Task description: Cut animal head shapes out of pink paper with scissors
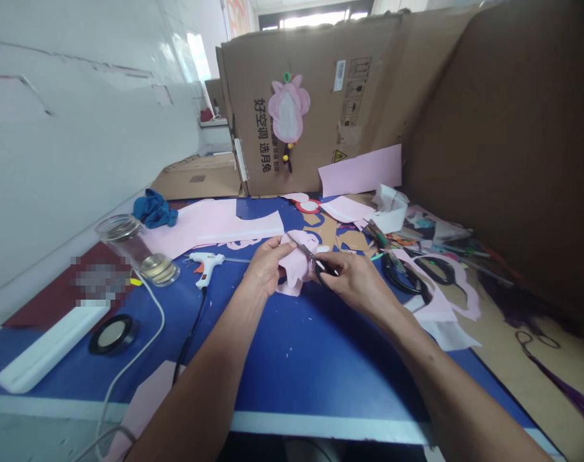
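Note:
Over the middle of the blue table, my left hand (266,264) pinches a pink felt-like piece (294,262) with a wavy outline. My right hand (352,274) is closed round the black handles of a pair of scissors (321,264). The scissor blades point up and left, lying across the upper part of the pink piece. Whether the blades are apart is too small to tell. Part of the pink piece hangs down below my left fingers. Small pale scraps dot the table beneath.
A white glue gun (208,268) with a black cord lies left of my hands, near a glass jar (158,268) and black tape roll (113,333). Pink sheets (210,224), cut scraps and tools spread behind and right. A cardboard box (369,96) bears a pink flower-shaped ornament (289,109).

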